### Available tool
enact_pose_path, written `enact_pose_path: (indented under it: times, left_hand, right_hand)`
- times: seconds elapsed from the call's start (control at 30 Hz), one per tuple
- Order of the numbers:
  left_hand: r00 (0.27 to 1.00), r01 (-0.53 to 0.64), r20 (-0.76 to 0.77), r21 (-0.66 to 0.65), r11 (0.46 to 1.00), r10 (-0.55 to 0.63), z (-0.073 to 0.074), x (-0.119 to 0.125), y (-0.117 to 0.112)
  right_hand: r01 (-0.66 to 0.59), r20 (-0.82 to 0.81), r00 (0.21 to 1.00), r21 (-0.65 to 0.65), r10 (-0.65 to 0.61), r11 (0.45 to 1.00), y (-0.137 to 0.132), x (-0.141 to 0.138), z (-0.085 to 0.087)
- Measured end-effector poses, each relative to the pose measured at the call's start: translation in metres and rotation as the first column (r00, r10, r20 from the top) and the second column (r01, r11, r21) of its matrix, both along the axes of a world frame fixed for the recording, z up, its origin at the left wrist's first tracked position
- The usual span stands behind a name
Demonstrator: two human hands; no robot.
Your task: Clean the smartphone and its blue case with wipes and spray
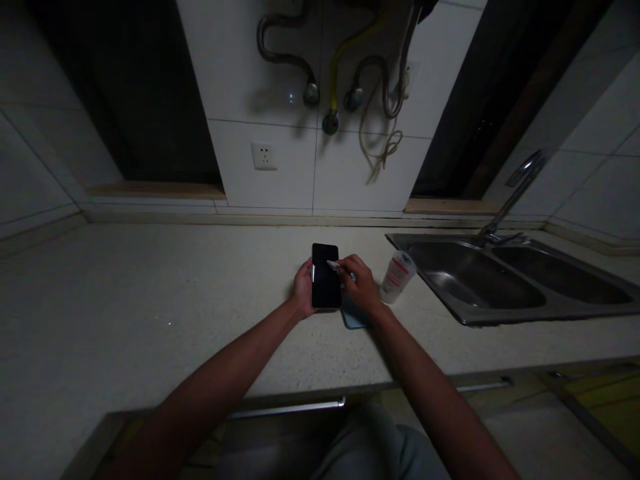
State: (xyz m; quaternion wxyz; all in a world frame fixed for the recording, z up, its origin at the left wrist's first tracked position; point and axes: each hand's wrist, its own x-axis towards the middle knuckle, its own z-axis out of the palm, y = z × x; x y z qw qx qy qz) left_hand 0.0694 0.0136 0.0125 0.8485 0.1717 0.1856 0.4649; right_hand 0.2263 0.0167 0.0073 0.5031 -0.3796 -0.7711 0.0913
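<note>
A black phone [325,277] lies screen-up on the speckled countertop [165,300]. My left hand [302,288] grips its left edge, fingers curled round the side. My right hand [361,285] is closed in a pinch on a small white wipe [333,265] and presses it against the upper right of the screen. Under my right hand lies a flat bluish object [352,319], possibly a phone case, partly hidden. A small white bottle [397,276] with a red label stands just right of my right hand.
A steel double sink [505,283] with a tap [515,190] fills the right side of the counter. On the tiled wall behind are a socket [263,156] and several hoses and pipes [345,73]. Drawer handles [287,408] run below the counter's front edge.
</note>
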Motion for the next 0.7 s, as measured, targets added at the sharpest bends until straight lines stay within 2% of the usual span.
enact_pose_path:
  times: [0.17, 0.37, 0.5, 0.7]
  left_hand:
    - [0.998, 0.068, 0.007, 0.034, 0.997, -0.068, 0.001, -0.005, -0.001]
    - [0.993, 0.109, 0.024, 0.124, 0.986, -0.113, -0.005, -0.005, 0.001]
    - [0.988, 0.142, -0.077, 0.159, 0.977, -0.132, -0.006, -0.003, 0.001]
    - [0.956, 0.134, -0.287, 0.250, 0.959, -0.059, -0.012, 0.003, -0.007]
  right_hand:
    - [-0.011, -0.020, 1.000, 0.024, 0.011, 1.000, -0.003, -0.003, -0.001]
    - [0.061, -0.077, 0.995, 0.037, -0.058, 0.997, -0.004, -0.005, 0.000]
    - [0.063, -0.116, 0.992, 0.033, -0.059, 0.997, -0.002, -0.006, -0.001]
    - [0.090, -0.351, 0.932, -0.027, -0.093, 0.996, 0.007, -0.002, -0.005]
